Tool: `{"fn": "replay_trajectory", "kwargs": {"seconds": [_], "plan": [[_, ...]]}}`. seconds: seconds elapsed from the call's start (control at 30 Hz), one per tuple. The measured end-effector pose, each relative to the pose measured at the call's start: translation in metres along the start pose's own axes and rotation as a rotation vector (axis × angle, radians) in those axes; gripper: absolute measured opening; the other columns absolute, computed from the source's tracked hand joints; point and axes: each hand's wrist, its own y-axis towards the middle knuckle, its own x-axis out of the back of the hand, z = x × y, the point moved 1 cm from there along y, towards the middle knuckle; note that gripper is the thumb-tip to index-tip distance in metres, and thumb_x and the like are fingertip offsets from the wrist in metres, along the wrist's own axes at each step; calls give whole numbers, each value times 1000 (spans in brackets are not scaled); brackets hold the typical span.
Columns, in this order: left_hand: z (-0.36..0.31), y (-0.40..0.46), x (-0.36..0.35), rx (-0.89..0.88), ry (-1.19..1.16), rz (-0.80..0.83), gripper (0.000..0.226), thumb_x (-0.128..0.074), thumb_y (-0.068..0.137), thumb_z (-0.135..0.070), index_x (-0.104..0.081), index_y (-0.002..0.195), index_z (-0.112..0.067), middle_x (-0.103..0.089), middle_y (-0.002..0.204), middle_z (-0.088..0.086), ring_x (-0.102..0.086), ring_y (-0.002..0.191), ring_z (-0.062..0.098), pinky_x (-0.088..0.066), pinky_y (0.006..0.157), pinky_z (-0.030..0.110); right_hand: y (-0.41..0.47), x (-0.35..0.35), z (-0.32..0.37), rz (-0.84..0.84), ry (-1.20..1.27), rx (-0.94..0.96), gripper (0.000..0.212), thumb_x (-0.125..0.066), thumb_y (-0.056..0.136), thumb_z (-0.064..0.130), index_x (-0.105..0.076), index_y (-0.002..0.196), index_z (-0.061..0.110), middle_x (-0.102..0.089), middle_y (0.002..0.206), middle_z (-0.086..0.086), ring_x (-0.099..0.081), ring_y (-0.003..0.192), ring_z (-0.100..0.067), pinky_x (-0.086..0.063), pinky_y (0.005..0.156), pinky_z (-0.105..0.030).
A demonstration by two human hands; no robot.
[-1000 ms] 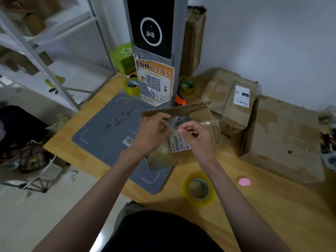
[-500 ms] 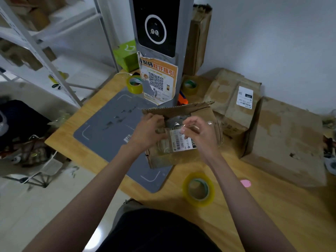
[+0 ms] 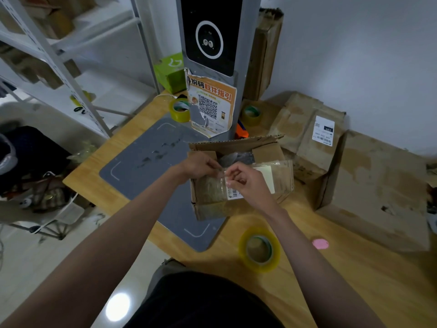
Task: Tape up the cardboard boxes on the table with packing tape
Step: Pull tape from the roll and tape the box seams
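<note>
A small worn cardboard box (image 3: 212, 204) stands on the grey mat, its far flap (image 3: 234, 144) raised and dark contents showing inside. The near flap carries old clear tape and a barcode label (image 3: 234, 194). My left hand (image 3: 201, 165) and my right hand (image 3: 246, 183) meet over the box's top edge, and their fingertips pinch a strip of clear tape (image 3: 222, 172) between them. A yellowish roll of packing tape (image 3: 259, 249) lies flat on the wooden table just in front of the box, to the right.
A grey scanner post (image 3: 212, 55) with an orange QR poster stands behind the box. Two more tape rolls (image 3: 179, 110) (image 3: 251, 114) flank it. Larger taped boxes (image 3: 309, 138) (image 3: 383, 188) fill the right. A pink disc (image 3: 320, 243) lies on the table (image 3: 354, 280). Metal shelving (image 3: 59, 58) stands at left.
Both hands have drawn closer together over the near flap; the right hand now covers most of the barcode label. The view has shifted slightly.
</note>
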Motion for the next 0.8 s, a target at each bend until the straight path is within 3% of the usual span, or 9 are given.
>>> {"fn": "replay_trajectory", "kwargs": {"seconds": [0.33,0.43,0.6,0.73,0.8], "plan": [[8,3,1,12,-98,5,18,-69,95,-27,-79,103,-16,-63,64,-20,-52,57,-6,-38,57,8,2,-7,-5,-56,-64,63,18,-74,86,4,-66,94,17,-66,87,4,-62,81,-11,-47,72,-15],[8,2,0,20,-119,24,20,-68,96,-28,-79,105,-15,-67,72,-15,-55,67,-4,-42,63,12,1,-8,-5,-77,-78,91,19,-74,86,4,-65,94,19,-65,87,3,-61,81,-8,-45,72,-12],[13,3,1,22,-122,27,25,-67,96,-34,-81,103,-14,-73,97,15,-55,85,18,-44,79,32,2,-11,-7,-98,-109,121,15,-72,87,3,-67,96,14,-65,88,2,-61,82,-6,-45,73,-11],[6,-3,3,56,-159,41,45,-58,101,-41,-72,77,-5,-61,71,1,-55,65,12,-43,66,27,4,-13,-7,-93,-165,155,13,-71,87,0,-67,96,9,-62,89,5,-59,81,0,-43,72,-9],[1,-6,3,80,-203,32,51,-44,104,-52,-74,80,-18,-70,84,-5,-65,81,8,-48,78,26,4,-13,-7,-96,-192,164,15,-70,87,-2,-67,96,8,-61,90,5,-59,81,0,-43,72,-8]]}}
